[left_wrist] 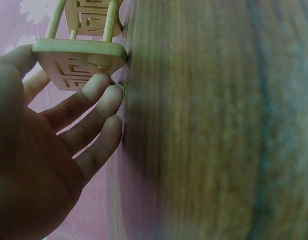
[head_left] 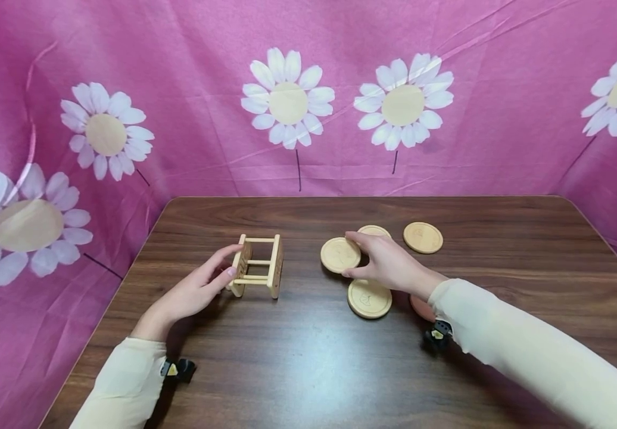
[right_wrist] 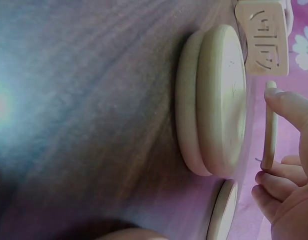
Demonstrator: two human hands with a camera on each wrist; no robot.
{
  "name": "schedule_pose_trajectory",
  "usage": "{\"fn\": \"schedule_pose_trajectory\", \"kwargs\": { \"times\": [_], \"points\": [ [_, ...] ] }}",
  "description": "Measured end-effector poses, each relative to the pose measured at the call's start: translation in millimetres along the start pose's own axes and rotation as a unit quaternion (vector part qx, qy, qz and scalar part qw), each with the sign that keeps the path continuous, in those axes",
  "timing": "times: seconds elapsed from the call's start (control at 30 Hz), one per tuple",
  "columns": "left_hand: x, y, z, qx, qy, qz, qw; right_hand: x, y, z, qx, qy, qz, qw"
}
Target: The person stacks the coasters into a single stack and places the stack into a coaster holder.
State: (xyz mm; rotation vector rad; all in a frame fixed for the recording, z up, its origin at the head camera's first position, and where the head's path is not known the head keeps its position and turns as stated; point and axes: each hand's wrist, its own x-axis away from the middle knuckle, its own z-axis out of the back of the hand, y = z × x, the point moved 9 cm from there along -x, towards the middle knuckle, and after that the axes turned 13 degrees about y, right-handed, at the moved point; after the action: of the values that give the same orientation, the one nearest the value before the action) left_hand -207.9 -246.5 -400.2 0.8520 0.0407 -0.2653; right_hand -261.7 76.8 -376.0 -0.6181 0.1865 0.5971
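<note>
My left hand (head_left: 193, 292) holds the near side panel of a small wooden coaster rack (head_left: 274, 268), thumb on one edge and index finger on the other. The rack stands on the table; its panels have cut-out patterns (left_wrist: 76, 70) and round bars join them. Between thumb and fingers, my right hand (head_left: 394, 265) pinches a round pale wooden coaster (head_left: 339, 255), raised off the table in the right wrist view, where its edge (right_wrist: 270, 127) shows. Below that hand lie two stacked coasters (head_left: 370, 300). Another coaster (head_left: 374, 230) is partly hidden behind the hand.
One coaster (head_left: 423, 238) lies at the back right. A further coaster (head_left: 421, 307) shows partly beneath the right wrist. The dark wooden table (head_left: 298, 363) ends at a pink cloth (head_left: 206, 119) with white flowers behind it.
</note>
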Motion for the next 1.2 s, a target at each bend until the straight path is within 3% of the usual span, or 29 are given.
{"fn": "schedule_pose_trajectory", "kwargs": {
  "times": [0.4,0.87,1.2],
  "points": [
    [-0.4,-0.4,-0.5,-0.002,0.003,0.002,1.0000,19.5,-1.6,11.7,-0.017,0.013,-0.007,0.9998],
    [0.1,-2.7,-0.6,-0.001,0.004,-0.004,1.0000,43.7,3.9,21.9,-0.039,0.015,-0.050,0.9979],
    [1.0,0.0,-0.6,0.004,0.000,-0.004,1.0000,62.9,-1.2,29.8,-0.015,0.042,-0.009,0.9990]
  ]
}}
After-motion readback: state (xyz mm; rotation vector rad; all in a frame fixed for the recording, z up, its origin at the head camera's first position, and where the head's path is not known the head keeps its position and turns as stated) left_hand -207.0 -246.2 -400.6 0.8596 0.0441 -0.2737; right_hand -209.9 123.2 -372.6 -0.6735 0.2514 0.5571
